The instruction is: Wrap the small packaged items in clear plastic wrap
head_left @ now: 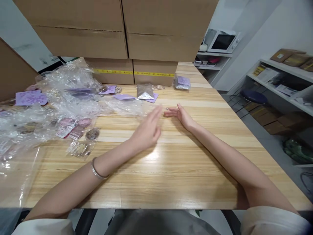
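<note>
Over the middle of the wooden table [195, 169], my left hand [146, 129] has its fingers stretched out, slightly blurred, and holds nothing. Facing it, my right hand [182, 117] is open too, palm turned inward, with its fingers extended and nothing in them. Just beyond my left hand lies a clear plastic bag [127, 106], flat and crinkled. Farther back, a clear packet of brown contents [145, 91] rests partly over a purple card [154, 98]. Another wrapped packet with a purple label [183, 82] sits behind my right hand, apart from it.
Clear plastic packaging [75, 75] is heaped at the left, with pink packets [75, 127] and a small brown packet [93, 133] at its near side. Stacked cardboard boxes [156, 42] stand along the back. A shelf [283, 89] and a stool [253, 97] are beyond the table's right edge.
</note>
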The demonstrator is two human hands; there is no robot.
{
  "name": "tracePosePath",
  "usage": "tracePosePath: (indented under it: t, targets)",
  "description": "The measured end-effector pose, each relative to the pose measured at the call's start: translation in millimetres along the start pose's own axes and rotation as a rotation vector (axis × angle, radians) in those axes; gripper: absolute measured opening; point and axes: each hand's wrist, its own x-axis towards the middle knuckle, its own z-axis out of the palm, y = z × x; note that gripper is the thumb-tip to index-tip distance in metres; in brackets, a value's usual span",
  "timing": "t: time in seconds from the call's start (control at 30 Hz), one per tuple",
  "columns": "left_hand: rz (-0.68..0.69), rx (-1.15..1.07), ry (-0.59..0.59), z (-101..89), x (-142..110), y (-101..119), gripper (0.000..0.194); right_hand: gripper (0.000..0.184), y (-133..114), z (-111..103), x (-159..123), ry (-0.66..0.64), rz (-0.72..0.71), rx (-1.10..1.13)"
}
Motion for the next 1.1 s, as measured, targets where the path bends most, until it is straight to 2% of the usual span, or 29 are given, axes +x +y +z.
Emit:
tracePosePath:
  t: [0.07,0.1,0.13,0.2,0.27,0.33,0.4,0.47,0.53,0.63,0.7,0.73,0.8,0.9,0.97,1.03,1.1]
  targets:
    - [0.246,-0.107,-0.102,11.3,-8.3,22.3,0.069,0.092,-19.2,11.0,-6.7,-0.173,0.156,0.297]
    - [0.362,-0.150,-0.165,15.5,-12.5,32.1,0.070,0.087,-28.1,14.7,-10.8,-0.282,0.240,0.413]
    - [0.464,-0.183,-0.226,18.6,-16.6,40.5,0.069,0.077,-35.6,17.5,-15.4,-0.384,0.307,0.480]
    - [0.600,-0.214,-0.329,22.3,-23.5,51.6,0.064,0.048,-44.7,21.6,-25.2,-0.525,0.350,0.449]
    - [0.656,-0.227,-0.350,22.4,-27.8,55.0,0.052,0.026,-45.9,24.3,-34.3,-0.526,0.326,0.353]
    - [0.649,-0.244,-0.245,19.0,-29.3,53.0,0.032,0.020,-42.5,24.6,-42.1,-0.372,0.297,0.327]
    - [0.558,-0.273,-0.032,12.5,-27.8,48.3,0.013,0.017,-38.9,20.1,-48.9,-0.166,0.287,0.404]
    - [0.361,-0.282,0.205,5.0,-23.9,41.8,0.009,0.015,-37.2,9.3,-55.2,-0.006,0.271,0.526]
    - [0.073,-0.248,0.396,-0.8,-18.0,31.9,0.010,0.019,-36.2,-7.1,-60.9,0.071,0.258,0.607]
    - [-0.402,-0.202,0.534,-3.7,-7.4,6.9,0.024,0.043,-30.7,-35.6,-65.7,0.088,0.270,0.558]
    - [-0.692,-0.278,0.487,-2.8,-0.8,-13.3,0.033,0.059,-23.5,-52.1,-65.5,0.068,0.301,0.478]
    - [-0.799,-0.347,0.402,-2.2,1.8,-22.5,0.034,0.064,-19.5,-58.2,-64.6,0.058,0.314,0.454]
    - [-0.909,-0.460,0.222,-0.7,5.1,-35.3,0.039,0.065,-12.6,-64.6,-62.0,0.044,0.331,0.459]
    - [-0.890,-0.515,0.058,2.0,6.1,-38.8,0.045,0.043,-8.1,-60.2,-59.2,-0.007,0.355,0.529]
    - [-0.850,-0.540,-0.077,3.7,5.4,-34.9,0.041,0.025,-8.2,-52.6,-59.0,-0.079,0.394,0.526]
    - [-0.793,-0.593,-0.230,3.8,4.8,-31.5,0.033,0.021,-8.7,-47.5,-59.9,-0.138,0.418,0.491]
    - [-0.711,-0.631,-0.283,0.3,5.0,-32.3,0.024,0.026,-7.9,-49.6,-61.0,-0.161,0.419,0.440]
